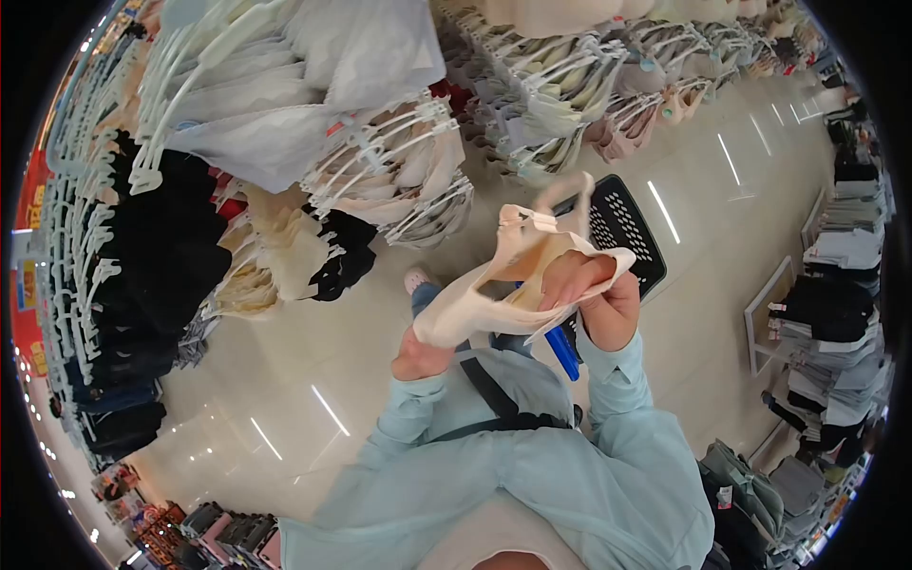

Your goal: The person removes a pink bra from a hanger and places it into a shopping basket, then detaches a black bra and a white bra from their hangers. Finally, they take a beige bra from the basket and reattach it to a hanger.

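A beige bra [467, 302] is stretched between my two hands in front of my body. My left hand [421, 359] is closed on the cup at its left end, with most of its fingers hidden by the fabric. At the other end, my right hand [608, 302] grips the edge of the second cup, and some fingers show inside it. A loose strap [579, 204] loops up from the bra and looks slightly blurred. Behind and below it sits a black shopping basket [627, 228] with a perforated side and a blue handle [562, 353].
Bras on hangers [394, 171] crowd the racks at the upper left and top. Dark garments [152, 256] hang at the far left. Folded clothes [826, 309] line shelves on the right, and bags [750, 489] stand at the lower right. Glossy floor [285, 399] runs between them.
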A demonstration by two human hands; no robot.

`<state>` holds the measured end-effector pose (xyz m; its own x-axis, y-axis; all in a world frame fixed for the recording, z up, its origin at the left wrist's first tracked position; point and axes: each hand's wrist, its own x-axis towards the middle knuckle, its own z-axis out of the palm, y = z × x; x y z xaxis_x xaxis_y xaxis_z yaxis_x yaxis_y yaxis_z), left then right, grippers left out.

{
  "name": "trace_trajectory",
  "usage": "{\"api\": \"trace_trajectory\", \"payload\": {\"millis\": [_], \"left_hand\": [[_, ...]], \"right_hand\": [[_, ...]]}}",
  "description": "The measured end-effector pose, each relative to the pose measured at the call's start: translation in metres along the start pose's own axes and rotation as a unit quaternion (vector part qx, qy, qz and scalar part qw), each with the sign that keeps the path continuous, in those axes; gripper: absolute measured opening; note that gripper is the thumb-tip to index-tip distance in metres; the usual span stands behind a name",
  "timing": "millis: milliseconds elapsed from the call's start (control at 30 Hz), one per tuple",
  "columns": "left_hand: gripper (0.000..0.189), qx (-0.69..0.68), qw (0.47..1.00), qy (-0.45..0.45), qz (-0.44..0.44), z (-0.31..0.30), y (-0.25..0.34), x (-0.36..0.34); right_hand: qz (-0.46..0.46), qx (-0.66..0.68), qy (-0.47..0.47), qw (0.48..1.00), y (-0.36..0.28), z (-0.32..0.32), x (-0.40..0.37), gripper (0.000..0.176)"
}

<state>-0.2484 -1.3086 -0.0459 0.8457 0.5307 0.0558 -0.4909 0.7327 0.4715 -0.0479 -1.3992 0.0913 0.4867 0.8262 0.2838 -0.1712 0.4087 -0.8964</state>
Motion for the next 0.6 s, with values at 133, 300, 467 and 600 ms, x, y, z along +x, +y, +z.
{"api": "trace_trajectory", "payload": {"millis": [133, 300, 467, 600], "left_hand": [[0.064, -0.115, 0.991, -0.042, -0.049, -0.064, 0.039, -0.019], [0.071, 0.311, 0.855, 0.068, -0.409, -0.087, 0.121, 0.017], [0.03, 0.579, 0.799, 0.147, -0.07, -0.018, 0.123, 0.058], [0.038, 0.632, 0.77, -0.003, 0.086, 0.01, 0.104, 0.076]], "right_hand": [[-0.003, -0.007, -0.03, 1.0, 0.014, 0.02, 0.017, 0.015], [0.126, -0.028, -0.058, 0.99, 0.034, 0.045, 0.032, 0.014], [0.133, -0.086, -0.135, 0.978, 0.052, 0.057, 0.039, 0.02], [0.157, -0.062, -0.157, 0.973, 0.057, 0.049, 0.032, 0.022]]}}
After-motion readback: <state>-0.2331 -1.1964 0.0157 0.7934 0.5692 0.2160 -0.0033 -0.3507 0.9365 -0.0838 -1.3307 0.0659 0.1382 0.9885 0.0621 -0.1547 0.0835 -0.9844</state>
